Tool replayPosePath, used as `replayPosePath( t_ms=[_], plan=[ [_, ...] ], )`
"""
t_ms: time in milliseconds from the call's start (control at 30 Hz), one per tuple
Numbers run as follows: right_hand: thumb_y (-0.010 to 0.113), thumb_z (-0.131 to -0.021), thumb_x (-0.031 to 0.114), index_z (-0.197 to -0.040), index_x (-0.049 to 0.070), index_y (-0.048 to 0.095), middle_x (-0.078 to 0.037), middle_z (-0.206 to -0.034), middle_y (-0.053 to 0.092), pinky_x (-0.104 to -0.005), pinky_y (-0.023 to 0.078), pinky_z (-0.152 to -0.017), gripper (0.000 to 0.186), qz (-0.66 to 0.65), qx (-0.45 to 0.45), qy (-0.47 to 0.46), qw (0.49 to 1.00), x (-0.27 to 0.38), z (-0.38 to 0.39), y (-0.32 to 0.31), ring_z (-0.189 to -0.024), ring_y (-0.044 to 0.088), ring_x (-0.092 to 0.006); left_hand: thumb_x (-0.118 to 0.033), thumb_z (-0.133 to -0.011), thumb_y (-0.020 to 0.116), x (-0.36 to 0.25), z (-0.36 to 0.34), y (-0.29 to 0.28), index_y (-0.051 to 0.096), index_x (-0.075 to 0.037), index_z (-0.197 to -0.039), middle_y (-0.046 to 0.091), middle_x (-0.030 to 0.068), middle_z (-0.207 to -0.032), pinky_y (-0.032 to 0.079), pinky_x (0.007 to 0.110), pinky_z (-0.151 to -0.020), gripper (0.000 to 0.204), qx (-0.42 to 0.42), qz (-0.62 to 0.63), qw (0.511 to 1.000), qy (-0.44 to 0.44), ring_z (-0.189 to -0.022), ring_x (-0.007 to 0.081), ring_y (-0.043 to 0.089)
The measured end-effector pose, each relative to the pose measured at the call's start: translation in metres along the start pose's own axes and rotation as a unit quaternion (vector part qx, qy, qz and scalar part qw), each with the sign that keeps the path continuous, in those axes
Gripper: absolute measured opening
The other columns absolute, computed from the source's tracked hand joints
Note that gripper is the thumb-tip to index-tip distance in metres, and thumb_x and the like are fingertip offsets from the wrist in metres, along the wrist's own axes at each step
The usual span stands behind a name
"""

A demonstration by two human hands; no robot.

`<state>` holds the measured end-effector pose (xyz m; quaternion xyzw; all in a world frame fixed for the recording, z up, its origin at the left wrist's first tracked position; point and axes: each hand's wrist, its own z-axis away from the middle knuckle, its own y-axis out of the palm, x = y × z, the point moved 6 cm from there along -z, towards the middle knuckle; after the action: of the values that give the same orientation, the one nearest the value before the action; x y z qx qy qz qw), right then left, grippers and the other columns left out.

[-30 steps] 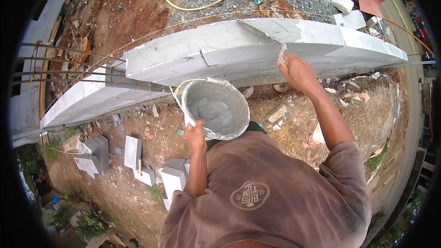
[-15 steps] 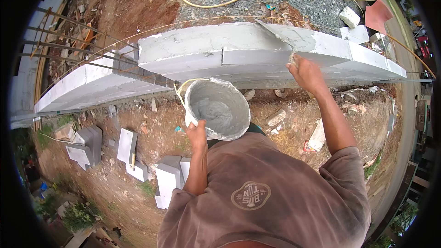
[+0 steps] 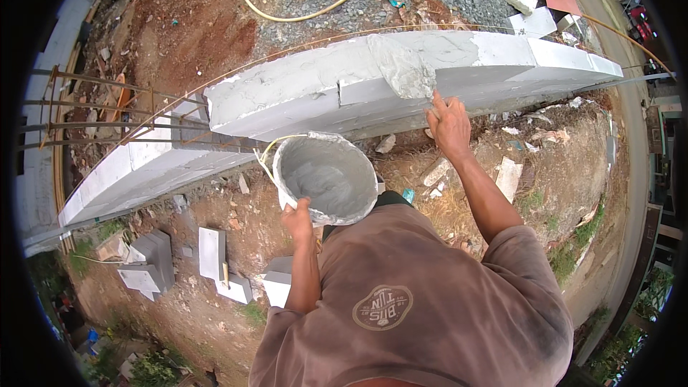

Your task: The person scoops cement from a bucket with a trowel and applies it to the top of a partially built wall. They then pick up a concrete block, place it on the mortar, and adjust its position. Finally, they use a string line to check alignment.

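In the head view, the main change is in the trowel [image 3: 403, 68]: half a second ago its blade shows as a narrow, slanted strip over the wall [image 3: 476, 84], while now its broad face is turned toward the camera, coated in grey mortar and overlapping the wall's top and near edge. Whether the blade presses on the wall or hangs just above it, I cannot tell. The right hand [image 3: 451, 127] holds the trowel at its near end, the fingers closed on a handle that they mostly hide. The left hand [image 3: 297, 218] grips the near left side of the bucket [image 3: 351, 158], fingers closed on the rim; as in the earlier frames, the bucket stays close to the body, its mouth tipped up into view, with wet mortar [image 3: 322, 185] inside. The turn of the blade suggests that the work is at the point of putting mortar onto the wall or smoothing it there, rather than scooping. Grey mortar covers the top to the left of the trowel and a stretch to its right, while the white blocks [image 3: 505, 50] farther right look bare on top, so the coating seems only partly done.
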<state>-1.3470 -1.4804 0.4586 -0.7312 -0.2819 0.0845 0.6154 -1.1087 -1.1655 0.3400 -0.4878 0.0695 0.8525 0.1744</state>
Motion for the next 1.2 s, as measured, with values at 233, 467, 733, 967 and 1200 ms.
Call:
replayPosePath(
  t_ms=[233, 467, 733, 967, 1200],
  plan=[
    [0.063, -0.081, 0.022, -0.116, 0.004, 0.055, -0.017, -0.088, 0.049, -0.0441, 0.042, -0.074, 0.039, -0.040, -0.063, 0.201, 0.977, -0.082, 0.042, 0.006, -0.086, 0.050, -0.0345, -0.009, -0.072, 0.063, -0.010, -0.013, -0.004, 0.055, -0.004, -0.075, 0.046, -0.0043, -0.066, 0.032, 0.025, -0.052, 0.011, 0.026, -0.050, 0.998, 0.000, -0.057, 0.0066, 0.039],
    [0.058, -0.081, 0.020, -0.104, -0.001, 0.055, -0.022, -0.088, 0.054, -0.0454, 0.042, -0.074, 0.031, -0.126, -0.001, 0.166, 0.978, -0.042, 0.133, 0.006, -0.084, 0.053, -0.0395, -0.009, -0.071, 0.063, -0.021, -0.015, -0.002, 0.054, -0.005, -0.074, 0.046, -0.0040, -0.065, 0.031, 0.025, -0.050, 0.010, 0.057, -0.062, 0.996, -0.003, -0.057, 0.0063, 0.040],
    [0.047, -0.080, 0.031, -0.100, -0.004, 0.060, -0.028, -0.099, 0.061, -0.0465, 0.046, -0.085, 0.043, -0.085, 0.441, 0.044, 0.892, 0.094, 0.127, 0.099, -0.096, 0.058, -0.0415, -0.008, -0.074, 0.061, -0.028, -0.014, -0.004, 0.058, -0.001, -0.079, 0.053, -0.0020, -0.067, 0.036, 0.025, -0.050, 0.009, 0.108, -0.082, 0.991, 0.001, -0.057, 0.0060, 0.045],
    [0.051, -0.085, 0.034, -0.093, -0.001, 0.061, -0.013, -0.076, 0.065, -0.0344, 0.051, -0.059, 0.038, -0.264, 0.646, 0.161, 0.698, 0.159, 0.122, 0.142, -0.062, 0.063, -0.0212, -0.006, -0.075, 0.060, -0.029, -0.021, -0.032, 0.059, -0.002, -0.076, 0.054, -0.0029, -0.068, 0.036, 0.023, -0.050, 0.004, 0.097, -0.057, 0.994, 0.007, -0.058, 0.0045, 0.045],
    [0.054, -0.086, 0.028, -0.103, 0.000, 0.061, -0.006, -0.074, 0.061, -0.0268, 0.046, -0.051, 0.034, -0.379, 0.570, 0.158, 0.712, 0.169, 0.057, 0.013, -0.053, 0.054, -0.0121, -0.005, -0.075, 0.059, -0.033, -0.029, -0.070, 0.060, -0.001, -0.077, 0.055, -0.0025, -0.067, 0.039, 0.025, -0.052, 0.004, 0.033, 0.008, 0.999, 0.005, -0.059, 0.0059, 0.047]
  ],
)
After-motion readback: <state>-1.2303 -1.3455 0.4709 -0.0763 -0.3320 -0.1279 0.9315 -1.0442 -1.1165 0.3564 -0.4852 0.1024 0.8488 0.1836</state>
